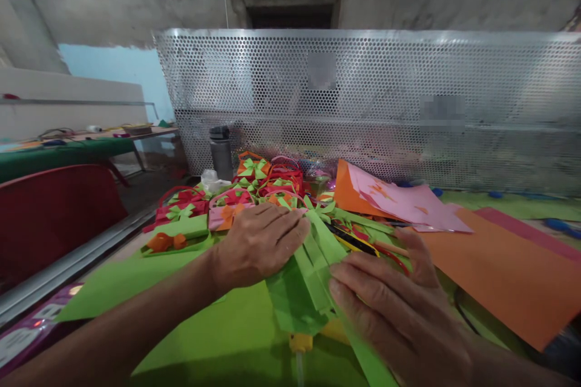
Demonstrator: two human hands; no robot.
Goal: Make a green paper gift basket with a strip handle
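Light green paper strips (320,248) run between my two hands, over a darker green folded piece (290,299). My left hand (261,242) is closed with its fingers bent over the far end of the strips; what lies under the palm is hidden. My right hand (394,302) has its fingers stretched out, fingertips touching the near part of the strips and thumb apart. Just below the strips, a yellow glue gun (300,341) shows partly, a clear glue stick poking from its end. Bright green sheets (204,338) spread beneath everything.
Small red, pink, orange and green paper bags with bows (227,211) crowd the back left, near a grey bottle (221,154). Orange sheets (499,272) and pink sheets (403,196) lie right. Black-and-yellow scissors-like handles (354,239) sit mid-table. A perforated metal screen (372,91) stands behind.
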